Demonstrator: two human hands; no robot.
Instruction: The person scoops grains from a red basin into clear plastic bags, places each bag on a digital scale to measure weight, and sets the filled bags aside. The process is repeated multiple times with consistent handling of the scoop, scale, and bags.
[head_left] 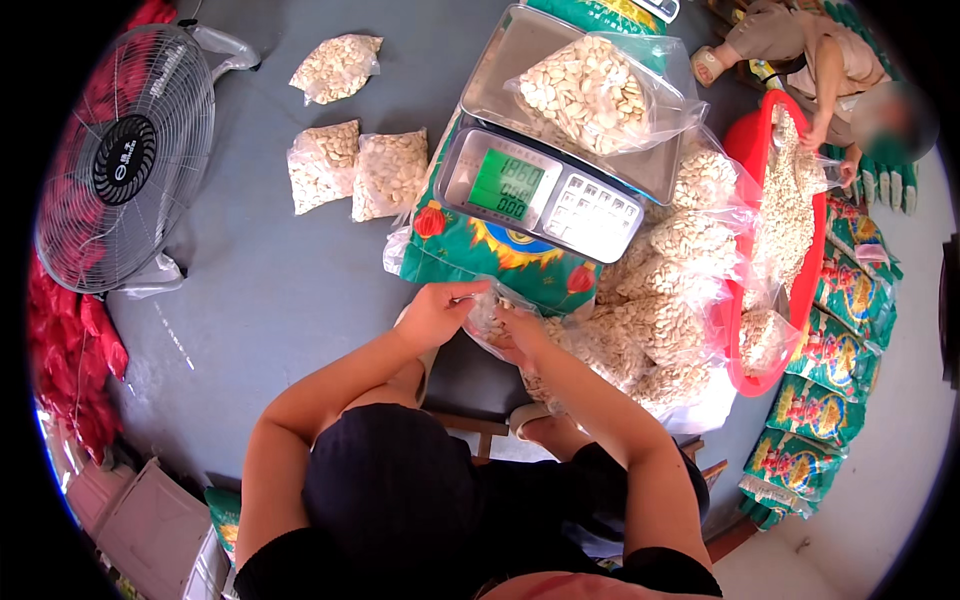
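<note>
Low in front of the scale, my two hands are on a small clear plastic bag (490, 322) with pale, flat seeds in it. My left hand (448, 308) pinches the bag's upper edge, thumb and forefinger pressed together. At the other side, my right hand (519, 336) has its fingers closed on the plastic. Just beyond them stands a digital scale (545, 195) with a lit green display. A larger open bag of the same seeds (585, 92) lies on its metal tray. Several filled clear bags (655, 290) are heaped to the right of my hands.
Three filled bags (390, 172) lie on the grey floor, left of the scale. A large fan (125, 160) stands farther left. At right, a co-worker's hands (815, 135) reach over a red basin (735, 345) of seeds. Green printed sacks (820, 395) line the wall.
</note>
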